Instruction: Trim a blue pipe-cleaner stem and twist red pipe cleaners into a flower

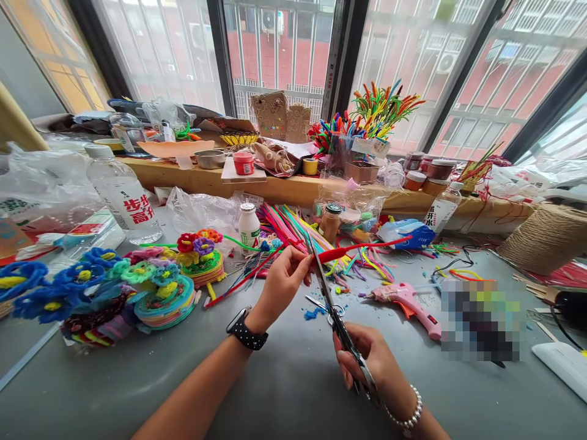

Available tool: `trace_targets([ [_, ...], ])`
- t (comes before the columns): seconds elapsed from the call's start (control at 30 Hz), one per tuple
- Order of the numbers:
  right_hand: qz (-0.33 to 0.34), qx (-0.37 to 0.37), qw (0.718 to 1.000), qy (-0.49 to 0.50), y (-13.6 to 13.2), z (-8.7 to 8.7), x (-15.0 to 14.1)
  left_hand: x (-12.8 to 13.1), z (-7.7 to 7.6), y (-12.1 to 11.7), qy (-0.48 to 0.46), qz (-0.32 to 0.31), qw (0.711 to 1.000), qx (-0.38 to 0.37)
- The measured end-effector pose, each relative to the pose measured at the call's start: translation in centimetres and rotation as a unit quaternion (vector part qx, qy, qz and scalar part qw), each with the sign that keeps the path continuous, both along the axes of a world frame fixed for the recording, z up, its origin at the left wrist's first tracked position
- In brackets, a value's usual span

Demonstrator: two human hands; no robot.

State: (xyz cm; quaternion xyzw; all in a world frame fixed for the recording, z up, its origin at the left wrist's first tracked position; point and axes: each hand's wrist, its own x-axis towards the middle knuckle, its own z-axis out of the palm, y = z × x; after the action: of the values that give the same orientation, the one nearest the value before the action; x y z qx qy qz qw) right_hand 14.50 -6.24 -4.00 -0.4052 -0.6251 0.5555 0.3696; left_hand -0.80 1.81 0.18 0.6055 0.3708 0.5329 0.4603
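My left hand [287, 272] pinches red pipe cleaners [337, 252] between thumb and fingers, above the middle of the grey table. A long red end reaches to the right, and another trails down to the left. My right hand [373, 360] is closed on the handles of a pair of scissors [326, 290]. Their blades point up and away, crossing the red pipe cleaners just right of my left fingertips. Whether the blades are cutting into them I cannot tell. Below, a smaller pair of scissors [337, 313] lies beside blue fluff scraps [314, 313].
Fuzzy flower pots [165, 302] and a water bottle [121, 195] stand left. Loose pipe cleaners [293, 226] lie behind my hands, near a small white bottle [249, 226]. To the right are a pink glue gun [408, 302] and a twine spool [543, 235]. A cluttered ledge [293, 190] runs behind.
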Motion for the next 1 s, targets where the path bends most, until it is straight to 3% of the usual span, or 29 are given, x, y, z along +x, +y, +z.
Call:
trace_targets([
  [0.5, -0.007, 0.026, 0.999, 0.019, -0.06, 0.01, -0.15, -0.02, 0.28, 0.03, -0.018, -0.023, 0.999, -0.017],
  [1.0, -0.031, 0.017, 0.999, -0.012, -0.10, -0.45, -0.50, 0.37, -0.22, -0.05, 0.004, 0.029, 0.999, 0.013],
])
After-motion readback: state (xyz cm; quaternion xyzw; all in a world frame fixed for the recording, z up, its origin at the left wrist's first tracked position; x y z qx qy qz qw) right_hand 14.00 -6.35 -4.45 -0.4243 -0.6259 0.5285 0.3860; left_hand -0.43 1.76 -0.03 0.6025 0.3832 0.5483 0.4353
